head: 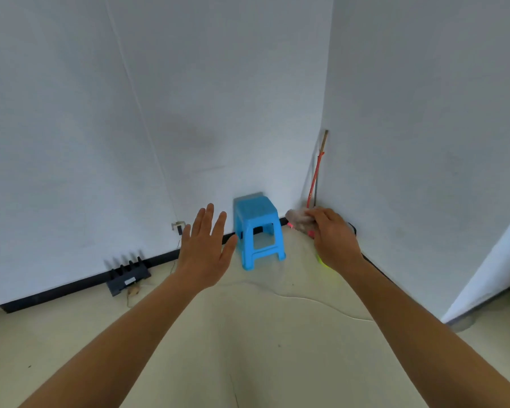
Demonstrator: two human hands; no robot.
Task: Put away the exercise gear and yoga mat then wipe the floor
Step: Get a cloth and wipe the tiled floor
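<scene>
My right hand [333, 238] is closed around a pale, crumpled cloth [296, 218], held out toward the room's corner. Just left of the blue plastic stool [259, 228], my left hand [205, 245] is stretched forward with its fingers spread and nothing in it. A mop or broom with a wooden and red handle [317, 172] leans upright in the corner behind the cloth. Something bright yellow-green [321, 260] shows on the floor under my right wrist, mostly hidden. No yoga mat is in view.
A black slotted rack [128, 276] sits on the floor against the left wall's dark baseboard. A thin cord [321, 303] trails over the beige floor. A wall socket [178, 225] is low on the left wall. White walls meet in the corner behind the stool.
</scene>
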